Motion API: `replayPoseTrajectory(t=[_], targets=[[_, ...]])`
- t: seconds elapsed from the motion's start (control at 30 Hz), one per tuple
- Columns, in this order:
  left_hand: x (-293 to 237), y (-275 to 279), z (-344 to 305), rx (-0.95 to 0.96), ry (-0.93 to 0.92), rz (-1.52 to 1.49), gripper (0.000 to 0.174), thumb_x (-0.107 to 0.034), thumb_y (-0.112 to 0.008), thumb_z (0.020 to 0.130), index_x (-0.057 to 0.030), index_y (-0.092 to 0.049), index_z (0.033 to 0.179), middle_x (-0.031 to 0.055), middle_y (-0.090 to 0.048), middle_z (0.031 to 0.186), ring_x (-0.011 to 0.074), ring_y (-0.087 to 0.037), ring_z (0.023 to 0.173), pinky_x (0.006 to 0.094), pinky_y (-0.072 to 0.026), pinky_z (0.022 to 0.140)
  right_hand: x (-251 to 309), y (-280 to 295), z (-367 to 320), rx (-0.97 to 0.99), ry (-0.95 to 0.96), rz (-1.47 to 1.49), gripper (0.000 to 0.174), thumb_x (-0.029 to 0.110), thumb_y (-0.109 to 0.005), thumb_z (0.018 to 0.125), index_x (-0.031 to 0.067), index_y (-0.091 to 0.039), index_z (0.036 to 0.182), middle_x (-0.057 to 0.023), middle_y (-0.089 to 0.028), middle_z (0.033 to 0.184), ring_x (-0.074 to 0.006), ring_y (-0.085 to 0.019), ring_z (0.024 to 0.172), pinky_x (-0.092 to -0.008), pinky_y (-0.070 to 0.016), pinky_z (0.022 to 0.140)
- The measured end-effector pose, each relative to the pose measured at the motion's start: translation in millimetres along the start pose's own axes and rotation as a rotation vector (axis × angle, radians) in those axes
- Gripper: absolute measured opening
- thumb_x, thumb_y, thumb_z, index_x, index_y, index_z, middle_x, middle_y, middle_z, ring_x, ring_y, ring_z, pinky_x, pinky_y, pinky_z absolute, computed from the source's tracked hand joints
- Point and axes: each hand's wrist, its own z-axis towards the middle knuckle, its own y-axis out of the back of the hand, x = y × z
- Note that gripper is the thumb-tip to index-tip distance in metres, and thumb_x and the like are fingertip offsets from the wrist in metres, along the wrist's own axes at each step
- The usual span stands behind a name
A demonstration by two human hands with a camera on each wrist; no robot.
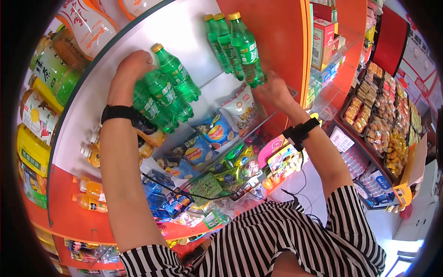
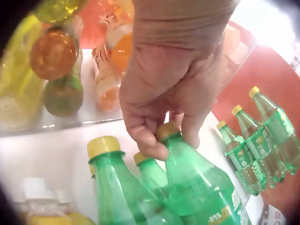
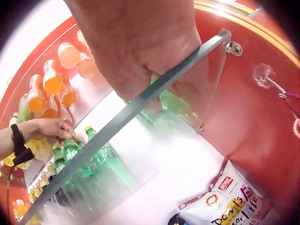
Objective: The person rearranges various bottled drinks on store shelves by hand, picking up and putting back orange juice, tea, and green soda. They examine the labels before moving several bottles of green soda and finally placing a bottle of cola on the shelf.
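My left hand point(image 1: 134, 69) pinches the yellow cap of a green soda bottle point(image 2: 201, 183); in the left wrist view, thumb and fingers point(image 2: 154, 147) close round the cap. More green soda bottles point(image 1: 177, 71) stand right beside it in a tight group. On the right, three others point(image 1: 244, 46) stand in a row near the red side panel. My right hand point(image 1: 277, 94) is at the base of the nearest one, fingers around its lower part. The right wrist view shows this hand point(image 3: 140, 56) reaching past a glass edge, with green bottle plastic point(image 3: 173, 108) between thumb and fingers.
A glass shelf edge point(image 3: 140, 101) runs under my right hand. Chip bags point(image 1: 217, 131) lie on the shelf near me. Orange drink bottles point(image 1: 92, 189) and yellow packs point(image 1: 34, 147) line the left. Packaged snacks point(image 1: 383, 115) fill a rack on the right.
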Motion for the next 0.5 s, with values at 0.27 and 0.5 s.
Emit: replayPoseTrajectory(t=[0.27, 0.5], targets=[[-35.4, 1.9, -14.5, -0.173, -0.112, -0.206, 0.014, -0.010, -0.063, 0.078, 0.0013, -0.063, 0.086, 0.0137, -0.063, 0.077, 0.0232, -0.060, 0.073, 0.0331, -0.0461, 0.070, 1.8, -8.4, -11.0, -0.304, 0.065, 0.022, 0.031, 0.015, -0.059, 0.080, -0.0018, -0.052, 0.104, -0.0244, -0.056, 0.095, -0.0414, -0.056, 0.089, -0.0459, -0.0459, 0.078], [-110.5, 27.8, -19.6, -0.288, -0.303, -0.452, 0.017, -0.012, -0.061, 0.083, 0.0025, -0.061, 0.091, 0.0093, -0.062, 0.081, 0.0168, -0.058, 0.077, 0.0292, -0.0447, 0.073, 26.3, -6.5, -39.7, -0.187, 0.142, 0.149, 0.050, 0.031, -0.070, 0.076, 0.0015, -0.051, 0.111, -0.0185, -0.057, 0.097, -0.0350, -0.058, 0.091, -0.0424, -0.0469, 0.078]])
